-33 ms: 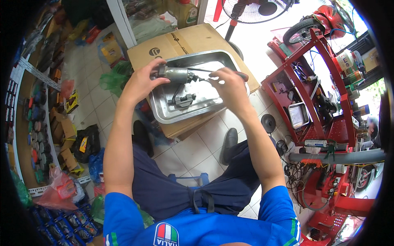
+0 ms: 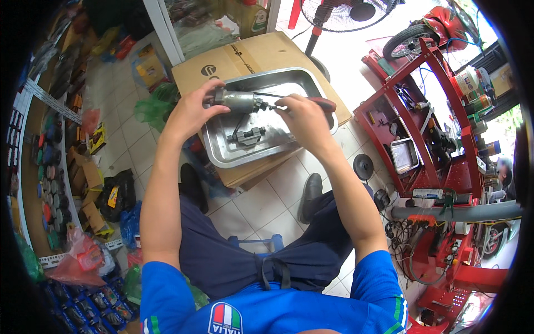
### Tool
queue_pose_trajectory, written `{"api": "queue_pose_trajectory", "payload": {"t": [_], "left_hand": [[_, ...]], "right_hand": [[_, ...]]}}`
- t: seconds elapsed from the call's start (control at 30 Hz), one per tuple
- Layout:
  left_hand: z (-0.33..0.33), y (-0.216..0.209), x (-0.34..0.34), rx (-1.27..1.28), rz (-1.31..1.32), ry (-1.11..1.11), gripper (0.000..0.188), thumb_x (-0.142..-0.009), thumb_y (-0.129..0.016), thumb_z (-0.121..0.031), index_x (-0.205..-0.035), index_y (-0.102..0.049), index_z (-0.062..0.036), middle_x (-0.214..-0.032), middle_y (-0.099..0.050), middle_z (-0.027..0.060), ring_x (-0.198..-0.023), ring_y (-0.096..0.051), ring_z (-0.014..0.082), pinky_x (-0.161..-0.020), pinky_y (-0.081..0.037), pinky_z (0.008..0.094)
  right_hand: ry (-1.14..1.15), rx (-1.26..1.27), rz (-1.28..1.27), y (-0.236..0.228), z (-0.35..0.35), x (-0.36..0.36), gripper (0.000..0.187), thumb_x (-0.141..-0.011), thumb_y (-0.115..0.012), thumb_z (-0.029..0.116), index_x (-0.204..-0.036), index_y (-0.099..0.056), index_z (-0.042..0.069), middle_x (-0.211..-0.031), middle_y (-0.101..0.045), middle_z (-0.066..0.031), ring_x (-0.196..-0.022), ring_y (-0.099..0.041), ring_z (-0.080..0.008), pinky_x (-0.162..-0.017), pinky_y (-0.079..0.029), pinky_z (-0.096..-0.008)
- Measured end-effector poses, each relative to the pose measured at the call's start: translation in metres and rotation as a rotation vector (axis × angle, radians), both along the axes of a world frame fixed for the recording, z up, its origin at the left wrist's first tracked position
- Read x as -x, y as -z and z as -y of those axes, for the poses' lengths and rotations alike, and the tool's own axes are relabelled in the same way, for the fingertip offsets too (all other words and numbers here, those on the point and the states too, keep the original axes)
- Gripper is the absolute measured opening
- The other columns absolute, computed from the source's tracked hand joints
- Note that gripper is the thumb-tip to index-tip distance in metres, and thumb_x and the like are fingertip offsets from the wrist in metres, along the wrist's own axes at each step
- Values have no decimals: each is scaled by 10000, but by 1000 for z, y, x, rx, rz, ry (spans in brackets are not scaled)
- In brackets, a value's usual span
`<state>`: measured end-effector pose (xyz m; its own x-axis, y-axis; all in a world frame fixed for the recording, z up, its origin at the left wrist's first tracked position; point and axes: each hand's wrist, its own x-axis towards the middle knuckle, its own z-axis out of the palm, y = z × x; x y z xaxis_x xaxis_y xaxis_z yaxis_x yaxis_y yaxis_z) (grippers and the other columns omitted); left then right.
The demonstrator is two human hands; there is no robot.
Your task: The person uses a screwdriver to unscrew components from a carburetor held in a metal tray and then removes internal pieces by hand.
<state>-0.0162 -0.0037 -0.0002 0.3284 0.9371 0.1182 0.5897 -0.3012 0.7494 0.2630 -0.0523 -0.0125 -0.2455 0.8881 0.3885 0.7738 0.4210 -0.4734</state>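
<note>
Right hand has slid a touch left since the earlier frame, baring more red handle; fingertips are bunched by the narrow end of the metal cylinder (can't tell what they're pinching), left hand curled round the other end. Cylinder's over a steel tray on a cardboard box, tiled floor around, red rack off right. Long axis runs side-to-side, narrow end pointing right.

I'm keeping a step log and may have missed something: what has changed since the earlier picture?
The right hand has shifted slightly left, and more of the red handle now shows beside it. I can't see anything clearly taken up or let go. The left hand keeps its grip on the cylinder; the tray stays put.
</note>
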Motion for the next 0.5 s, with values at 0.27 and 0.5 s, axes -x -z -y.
{"api": "queue_pose_trajectory", "payload": {"t": [0.27, 0.5], "left_hand": [[-7, 8, 2, -27, -45, 49, 632, -877, -804, -242, -1429, -555, -61, -1356, -634, 182, -1159, -675, 343, -991, -529, 396], [-1, 6, -7, -143, -82, 88, 826, -703, -915, -232, -1410, -535, -36, -1340, -623, 191, -1193, -633, 359, -1000, -509, 421]], "right_hand": [[46, 7, 217, 39, -26, 23, 125, -880, -595, 15, -969, -682, -1, -986, -661, -178, -881, -691, -383, -775, -568, -468], [122, -30, 256, 40, -25, 35, 93, -857, -593, 32, -912, -654, -11, -919, -671, -189, -859, -719, -356, -727, -604, -441]]}}
